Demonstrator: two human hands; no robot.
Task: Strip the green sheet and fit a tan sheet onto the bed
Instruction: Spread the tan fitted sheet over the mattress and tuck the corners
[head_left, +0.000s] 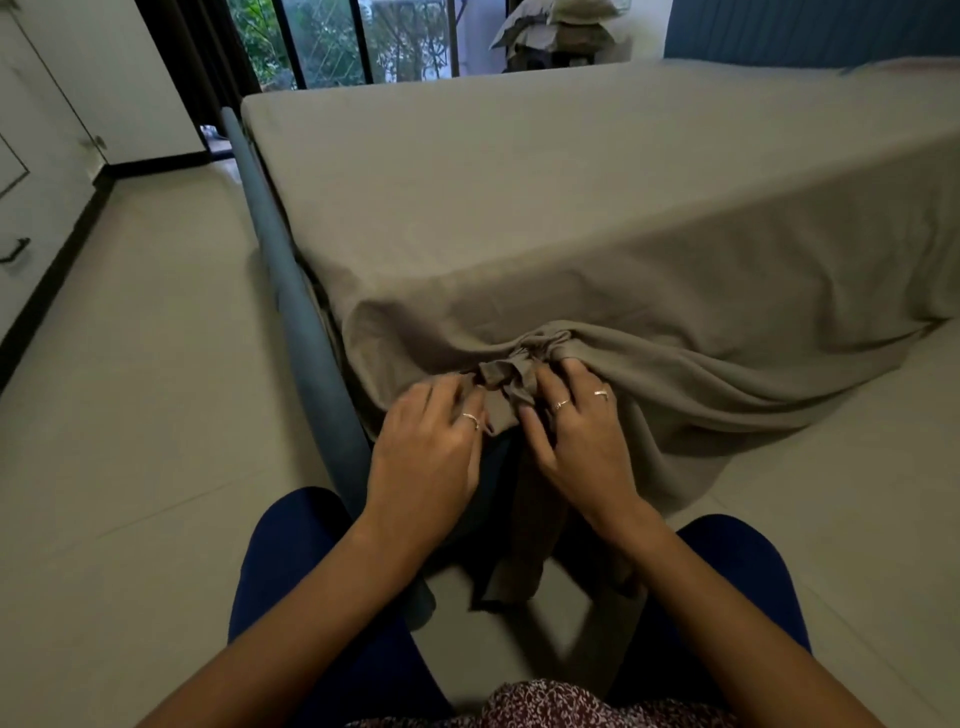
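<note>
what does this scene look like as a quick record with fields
place: bedroom, near bed corner
sheet: tan, spread over bed, right side trailing onto floor
bunch: gathered sheet fabric at corner
left hand: fingers curled on bunch
right hand: fingers curled on bunch
pillows: stacked by window

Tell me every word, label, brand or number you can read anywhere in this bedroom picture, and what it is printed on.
None: no readable text shows in this view.
The tan sheet is plain, with no visible tag or label.
The bunched corner between the left hand and right hand shows only folds.
The patterned garment bears small flecks, not letters.
The cupboard doors carry handles, no markings.
</note>
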